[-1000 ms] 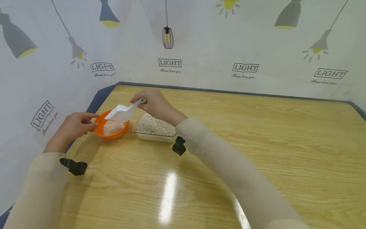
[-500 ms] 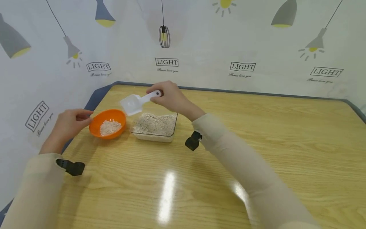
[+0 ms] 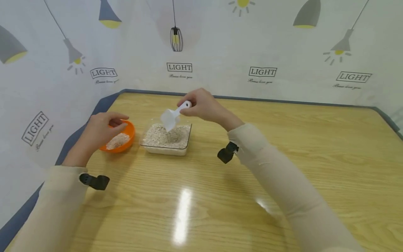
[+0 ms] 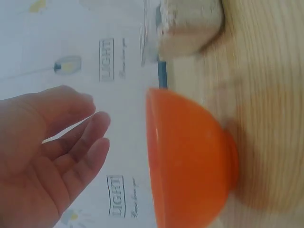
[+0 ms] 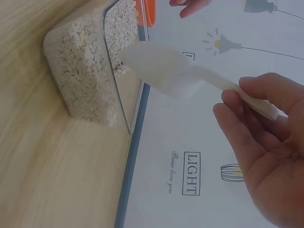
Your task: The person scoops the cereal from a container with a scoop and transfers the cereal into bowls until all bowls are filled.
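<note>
Scoop point(image 3: 169, 119) is pinched by its handle btwn thumb & fingers of the R hand point(image 3: 204, 106), blade angled down over the clear tub point(image 3: 165, 151) of flakes point(image 3: 154, 135); I can't tell if its tip touches them. Vs prev frame, it's shifted R from btwn bowl & tub. L hand point(image 3: 102, 130), fingers loosely extended, has left the orange bowl point(image 3: 132, 132) rim, now just above. Backdrop point(image 3: 220, 42) print I can read: "LIGHT", "Beese love you".

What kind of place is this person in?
Probably the corner of an indoor room, though I can't tell which sort of room. A wooden table stands by pale walls printed with lamps, and it holds an orange bowl and a clear tub.
</note>
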The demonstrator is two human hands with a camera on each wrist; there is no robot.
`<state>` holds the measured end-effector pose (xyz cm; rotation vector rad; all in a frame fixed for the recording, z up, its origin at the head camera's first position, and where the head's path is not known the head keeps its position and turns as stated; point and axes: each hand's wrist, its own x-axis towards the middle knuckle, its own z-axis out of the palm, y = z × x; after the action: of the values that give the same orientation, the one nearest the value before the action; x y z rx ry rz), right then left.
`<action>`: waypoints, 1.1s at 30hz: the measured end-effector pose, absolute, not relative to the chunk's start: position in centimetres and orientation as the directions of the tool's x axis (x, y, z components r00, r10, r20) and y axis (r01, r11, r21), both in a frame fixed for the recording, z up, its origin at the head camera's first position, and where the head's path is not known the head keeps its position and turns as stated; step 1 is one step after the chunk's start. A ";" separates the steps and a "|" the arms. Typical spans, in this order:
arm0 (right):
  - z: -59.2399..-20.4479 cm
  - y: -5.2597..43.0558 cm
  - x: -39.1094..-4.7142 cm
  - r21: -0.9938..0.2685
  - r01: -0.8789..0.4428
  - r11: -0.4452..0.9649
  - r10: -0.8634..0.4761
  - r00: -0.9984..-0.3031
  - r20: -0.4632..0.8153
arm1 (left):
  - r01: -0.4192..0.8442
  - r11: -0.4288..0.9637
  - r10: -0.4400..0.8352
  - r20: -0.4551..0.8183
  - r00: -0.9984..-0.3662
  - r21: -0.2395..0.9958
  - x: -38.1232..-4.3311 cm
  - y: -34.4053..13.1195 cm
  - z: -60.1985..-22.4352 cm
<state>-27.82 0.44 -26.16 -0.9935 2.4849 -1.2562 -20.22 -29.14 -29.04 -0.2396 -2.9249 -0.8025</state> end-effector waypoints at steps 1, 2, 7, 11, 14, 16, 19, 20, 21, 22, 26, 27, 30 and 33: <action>-26.2 0.6 -27.8 -0.775 -0.476 0.416 -0.640 -0.759 0.123 | 0.190 0.847 0.146 0.126 -0.981 0.496 -20.3 -28.7 -29.1; -26.3 0.7 -27.9 -0.776 -0.474 0.416 -0.641 -0.758 0.120 | 0.200 0.847 0.166 0.113 -0.980 0.493 -20.3 -28.4 -29.1; -26.2 1.2 -28.0 -0.770 -0.471 0.431 -0.643 -0.759 0.104 | 0.245 0.850 0.244 0.062 -0.968 0.467 -20.5 -27.1 -29.7; -25.8 1.3 -27.9 -0.768 -0.463 0.443 -0.647 -0.758 0.084 | 0.260 0.853 0.273 0.038 -0.961 0.452 -20.5 -26.5 -30.0; -25.4 1.3 -27.9 -0.744 -0.480 0.465 -0.646 -0.758 0.085 | 0.263 0.850 0.282 0.027 -0.959 0.457 -20.5 -26.3 -30.3; -25.1 1.2 -27.8 -0.709 -0.506 0.491 -0.649 -0.755 0.090 | 0.273 0.846 0.292 0.031 -0.956 0.459 -20.6 -26.2 -30.5; -24.6 1.0 -27.8 -0.646 -0.552 0.527 -0.659 -0.745 0.099 | 0.284 0.846 0.302 0.034 -0.953 0.451 -20.6 -26.2 -30.7; -24.4 0.8 -27.7 -0.623 -0.566 0.539 -0.663 -0.742 0.101 | 0.288 0.845 0.305 0.036 -0.952 0.450 -20.7 -26.2 -30.7; -24.2 0.7 -27.7 -0.609 -0.572 0.550 -0.664 -0.742 0.097 | 0.294 0.845 0.309 0.040 -0.950 0.447 -20.7 -26.2 -30.8; -24.1 0.5 -27.7 -0.595 -0.578 0.559 -0.666 -0.740 0.094 | 0.298 0.845 0.312 0.043 -0.949 0.443 -20.7 -26.2 -30.9; -23.6 -0.2 -27.7 -0.551 -0.600 0.580 -0.678 -0.731 0.083 | 0.304 0.843 0.316 0.048 -0.948 0.444 -20.6 -26.2 -31.0; -23.5 -0.4 -27.7 -0.542 -0.602 0.586 -0.680 -0.729 0.075 | 0.305 0.843 0.317 0.049 -0.947 0.443 -20.6 -26.2 -31.0; -23.6 -0.8 -27.7 -0.513 -0.605 0.609 -0.683 -0.729 0.049 | 0.306 0.841 0.319 0.049 -0.947 0.447 -20.5 -26.2 -30.9; -23.8 -1.1 -27.8 -0.477 -0.609 0.634 -0.682 -0.731 0.027 | 0.303 0.838 0.319 0.044 -0.947 0.454 -20.5 -26.1 -30.9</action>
<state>-27.75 -1.07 -23.75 -1.0728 2.6968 -0.6995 -20.50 -26.15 -30.88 -0.5148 -3.0437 -0.7424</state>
